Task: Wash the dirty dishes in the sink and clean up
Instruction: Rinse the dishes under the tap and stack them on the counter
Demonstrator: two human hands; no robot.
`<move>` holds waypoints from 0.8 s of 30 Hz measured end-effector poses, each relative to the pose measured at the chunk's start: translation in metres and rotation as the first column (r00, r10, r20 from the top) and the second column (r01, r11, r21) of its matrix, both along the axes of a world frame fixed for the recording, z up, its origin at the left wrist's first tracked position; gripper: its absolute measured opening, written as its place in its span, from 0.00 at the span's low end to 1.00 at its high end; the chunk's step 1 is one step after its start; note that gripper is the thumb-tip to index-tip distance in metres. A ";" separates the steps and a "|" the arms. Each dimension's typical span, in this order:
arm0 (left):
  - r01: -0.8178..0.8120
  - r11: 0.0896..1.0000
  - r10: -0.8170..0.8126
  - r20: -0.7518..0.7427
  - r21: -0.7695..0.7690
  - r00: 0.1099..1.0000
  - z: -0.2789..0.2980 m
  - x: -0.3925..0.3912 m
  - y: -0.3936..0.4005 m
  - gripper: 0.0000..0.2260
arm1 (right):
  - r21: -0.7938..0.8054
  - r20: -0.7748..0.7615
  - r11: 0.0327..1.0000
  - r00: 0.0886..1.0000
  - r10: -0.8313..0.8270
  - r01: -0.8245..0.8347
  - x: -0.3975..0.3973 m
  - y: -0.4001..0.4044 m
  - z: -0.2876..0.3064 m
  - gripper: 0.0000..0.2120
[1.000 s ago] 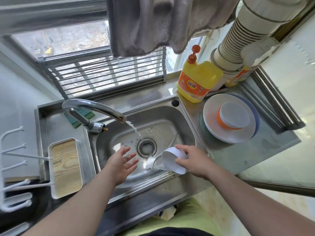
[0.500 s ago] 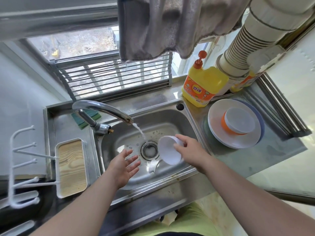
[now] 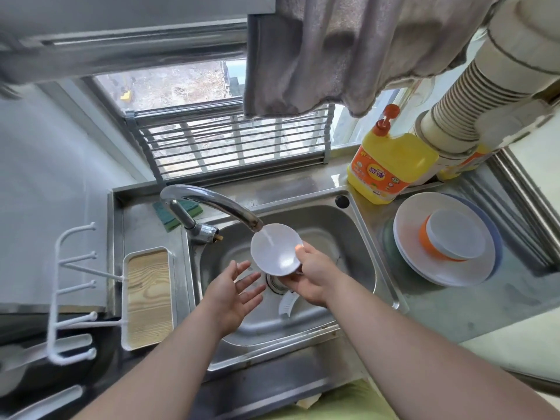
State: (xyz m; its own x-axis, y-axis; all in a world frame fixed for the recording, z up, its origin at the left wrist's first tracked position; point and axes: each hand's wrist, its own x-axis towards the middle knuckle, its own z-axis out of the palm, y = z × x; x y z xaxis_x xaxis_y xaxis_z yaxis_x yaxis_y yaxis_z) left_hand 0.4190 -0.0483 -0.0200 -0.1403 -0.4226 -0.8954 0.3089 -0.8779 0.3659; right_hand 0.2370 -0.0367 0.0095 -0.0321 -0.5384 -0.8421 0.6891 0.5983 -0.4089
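Observation:
My right hand (image 3: 312,277) grips a small white bowl (image 3: 275,249) by its rim, holding it tilted under the faucet (image 3: 212,204) over the steel sink (image 3: 360,234). Water runs from the spout into the bowl. My left hand (image 3: 233,294) hovers open just left of the bowl, fingers spread, touching nothing. A white utensil (image 3: 286,304) lies on the sink floor near the drain, partly hidden by my right wrist.
White plates (image 3: 424,268) with an upturned orange-and-white bowl (image 3: 454,241) sit on the right counter. A yellow detergent bottle (image 3: 391,165) stands behind them. A green sponge (image 3: 169,216) lies behind the faucet. A wooden-bottomed tray (image 3: 148,298) and white rack (image 3: 72,286) are at left.
My right hand has lifted the bowl from low in the sink and turned it up under the running water. My left hand stayed open beside it.

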 end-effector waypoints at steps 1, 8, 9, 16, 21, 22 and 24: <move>-0.008 1.000 0.008 0.002 0.004 1.000 0.000 0.002 0.000 0.18 | 0.014 -0.012 1.000 1.000 0.012 -0.011 -0.007 0.004 0.000 0.12; -0.028 0.999 0.028 0.012 0.022 1.000 0.000 -0.002 0.002 0.19 | 0.032 -0.040 0.999 0.999 0.018 -0.017 -0.012 0.008 -0.011 0.12; -0.023 1.000 0.023 0.010 0.019 1.000 0.001 -0.004 0.002 0.18 | 0.023 -0.036 0.999 0.999 0.028 -0.027 -0.008 0.008 -0.011 0.13; 0.005 1.000 -0.005 0.027 0.008 1.000 0.001 -0.006 0.002 0.18 | 0.001 -0.020 0.994 0.994 0.108 -0.108 -0.022 0.028 -0.011 0.13; 0.002 1.000 -0.004 0.060 0.027 0.998 -0.012 0.003 0.006 0.19 | 0.071 -0.202 0.969 0.948 0.245 -0.235 -0.089 0.061 -0.010 0.14; 0.002 0.999 -0.004 0.067 0.033 0.998 -0.015 0.004 0.007 0.19 | 0.081 -0.254 0.954 0.920 0.298 -0.287 -0.103 0.069 -0.009 0.15; 0.001 0.999 -0.005 0.082 0.045 0.997 -0.018 0.005 0.009 0.18 | 0.107 -0.355 0.914 0.844 0.402 -0.391 -0.127 0.083 -0.005 0.15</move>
State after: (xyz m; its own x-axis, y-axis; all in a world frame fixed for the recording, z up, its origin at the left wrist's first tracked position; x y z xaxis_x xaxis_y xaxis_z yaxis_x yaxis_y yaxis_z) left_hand 0.4236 -0.0390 -0.0384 -0.0671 -0.3814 -0.9220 0.2770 -0.8948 0.3500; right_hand 0.1096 0.0461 0.0049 -0.1261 -0.5460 -0.8282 0.1974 0.8044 -0.5604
